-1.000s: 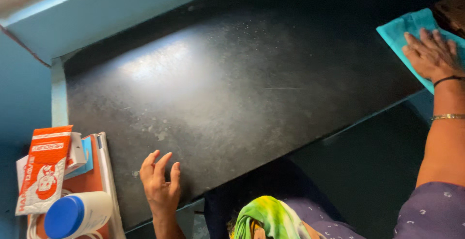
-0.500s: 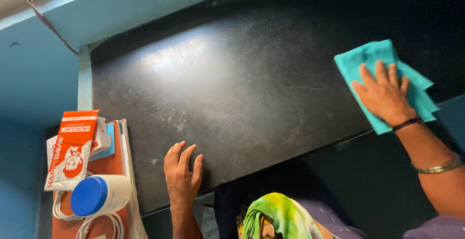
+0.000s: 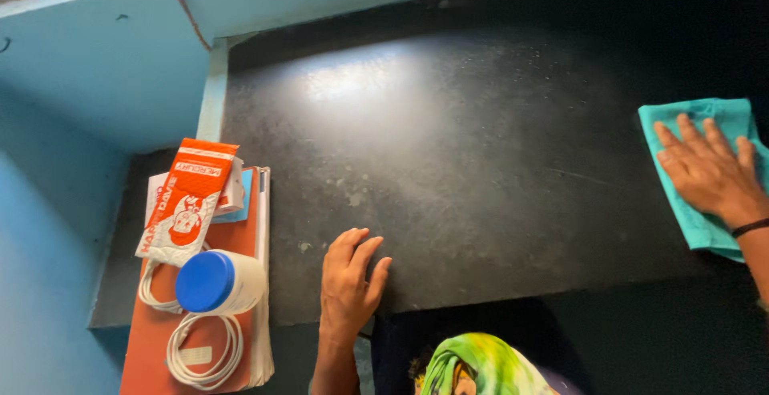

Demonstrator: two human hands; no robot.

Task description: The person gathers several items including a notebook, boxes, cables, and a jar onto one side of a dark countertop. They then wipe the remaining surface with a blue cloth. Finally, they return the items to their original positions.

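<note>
My right hand (image 3: 706,171) lies flat, fingers spread, on a folded teal cloth (image 3: 706,122) at the right side of a black stone slab (image 3: 473,163). The cloth is pressed onto the slab under my palm. My left hand (image 3: 348,283) rests open on the slab's near edge, fingers spread, holding nothing. The slab is dusty, with pale specks and a bright glare patch toward the back.
At the left, on a lower ledge, an orange book or folder (image 3: 192,323) carries a white bottle with a blue cap (image 3: 218,281), a coiled white cable (image 3: 200,355) and an orange and white packet (image 3: 186,203). Blue walls (image 3: 96,82) enclose the slab's left and back.
My right hand and the cloth slid left across the slab, then back to the right side. The view shifted, showing more of the left ledge. My left hand stayed on the near edge.
</note>
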